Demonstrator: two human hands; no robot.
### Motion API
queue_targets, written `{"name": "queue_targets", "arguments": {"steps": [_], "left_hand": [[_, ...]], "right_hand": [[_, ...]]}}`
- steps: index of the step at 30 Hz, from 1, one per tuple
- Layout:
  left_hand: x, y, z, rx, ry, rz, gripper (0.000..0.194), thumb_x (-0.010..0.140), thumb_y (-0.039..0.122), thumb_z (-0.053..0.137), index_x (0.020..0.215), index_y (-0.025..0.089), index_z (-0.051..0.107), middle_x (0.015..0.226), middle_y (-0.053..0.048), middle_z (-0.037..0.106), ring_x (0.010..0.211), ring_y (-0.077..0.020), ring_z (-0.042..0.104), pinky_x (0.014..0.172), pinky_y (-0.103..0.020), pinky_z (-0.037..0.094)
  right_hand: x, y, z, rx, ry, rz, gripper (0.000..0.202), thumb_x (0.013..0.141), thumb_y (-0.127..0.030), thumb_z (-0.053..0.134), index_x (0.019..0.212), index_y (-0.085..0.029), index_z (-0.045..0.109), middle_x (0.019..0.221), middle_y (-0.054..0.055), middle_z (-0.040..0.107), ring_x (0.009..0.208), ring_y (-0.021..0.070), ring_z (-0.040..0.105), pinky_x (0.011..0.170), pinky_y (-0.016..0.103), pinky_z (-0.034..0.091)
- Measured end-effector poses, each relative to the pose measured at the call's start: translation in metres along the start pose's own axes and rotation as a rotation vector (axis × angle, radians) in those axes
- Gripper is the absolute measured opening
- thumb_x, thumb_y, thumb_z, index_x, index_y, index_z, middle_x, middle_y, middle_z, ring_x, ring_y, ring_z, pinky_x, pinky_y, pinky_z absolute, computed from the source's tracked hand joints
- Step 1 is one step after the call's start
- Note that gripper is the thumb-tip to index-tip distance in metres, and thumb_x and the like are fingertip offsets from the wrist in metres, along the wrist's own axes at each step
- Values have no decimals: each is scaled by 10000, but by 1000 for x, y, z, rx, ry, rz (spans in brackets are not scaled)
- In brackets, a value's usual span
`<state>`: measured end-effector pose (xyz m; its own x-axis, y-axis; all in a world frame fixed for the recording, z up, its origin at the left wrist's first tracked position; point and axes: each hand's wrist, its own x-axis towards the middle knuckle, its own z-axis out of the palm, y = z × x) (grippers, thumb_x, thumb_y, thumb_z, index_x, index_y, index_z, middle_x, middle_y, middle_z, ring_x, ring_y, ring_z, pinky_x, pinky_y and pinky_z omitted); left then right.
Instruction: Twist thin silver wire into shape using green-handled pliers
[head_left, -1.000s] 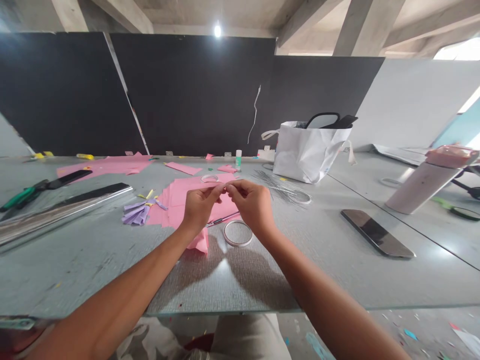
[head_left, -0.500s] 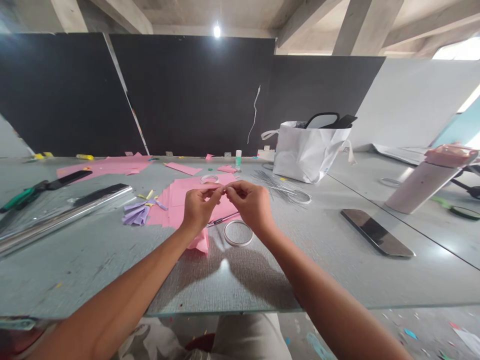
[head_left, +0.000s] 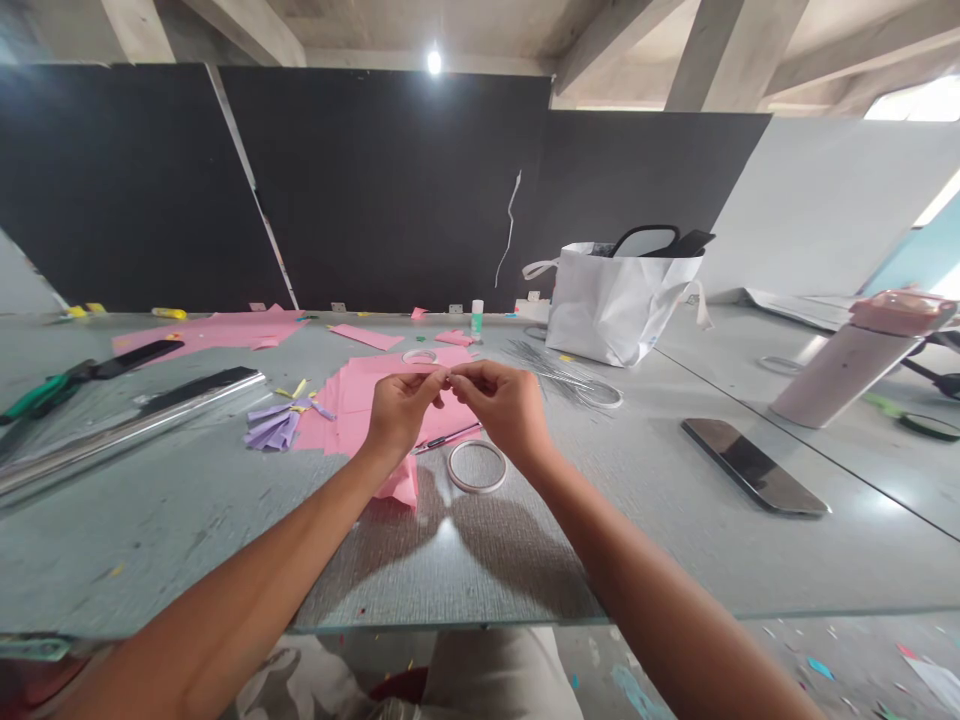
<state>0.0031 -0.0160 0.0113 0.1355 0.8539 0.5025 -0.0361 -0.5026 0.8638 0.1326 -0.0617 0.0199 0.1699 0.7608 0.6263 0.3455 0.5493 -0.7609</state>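
Observation:
My left hand (head_left: pixel 402 408) and my right hand (head_left: pixel 504 402) meet fingertip to fingertip above the table, both closed in a pinch. Whatever lies between the fingertips is too small to make out. Under and behind them spreads a stack of pink paper sheets (head_left: pixel 352 400). A pen (head_left: pixel 450 437) rests on the paper's near edge, below the hands. Nearer to me lies a silvery ring (head_left: pixel 478 467), and left of it a crumpled pink paper piece (head_left: pixel 399 484). A folded purple paper flower (head_left: pixel 273 428) with yellow bits sits left of the stack.
At the back right stands a white bag (head_left: pixel 622 305); thin wires (head_left: pixel 559 375) lie before it. A phone (head_left: pixel 754 465) and a pink bottle (head_left: pixel 855 365) are on the right. A glue stick (head_left: pixel 477 320) stands behind the paper. Scissors (head_left: pixel 45 395) and a metallic roll (head_left: pixel 135 430) lie left.
Both hands stay nearly in place, fingertips still together. The left fingers have shifted slightly. Things on the table have not moved.

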Motion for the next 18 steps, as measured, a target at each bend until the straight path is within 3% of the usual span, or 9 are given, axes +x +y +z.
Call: {"name": "queue_targets", "arguments": {"steps": [12, 18], "left_hand": [[1, 0, -2, -37, -106, 2, 303, 709, 444, 682, 668, 145, 706, 609, -19, 631, 572, -120, 554, 568, -251, 444], [0, -1, -1, -91, -115, -56, 286, 727, 423, 658, 688, 142, 686, 654, -25, 642, 580, -112, 547, 610, -259, 465]], "right_hand": [[4, 4, -3, -21, -56, 68, 139, 755, -232, 546, 709, -161, 656, 644, 11, 673, 591, 111, 598, 576, 234, 445], [3, -4, -32, -207, -13, 39, 109, 723, -202, 559, 722, -171, 664, 627, -2, 660, 583, 104, 590, 598, 238, 454]]}}
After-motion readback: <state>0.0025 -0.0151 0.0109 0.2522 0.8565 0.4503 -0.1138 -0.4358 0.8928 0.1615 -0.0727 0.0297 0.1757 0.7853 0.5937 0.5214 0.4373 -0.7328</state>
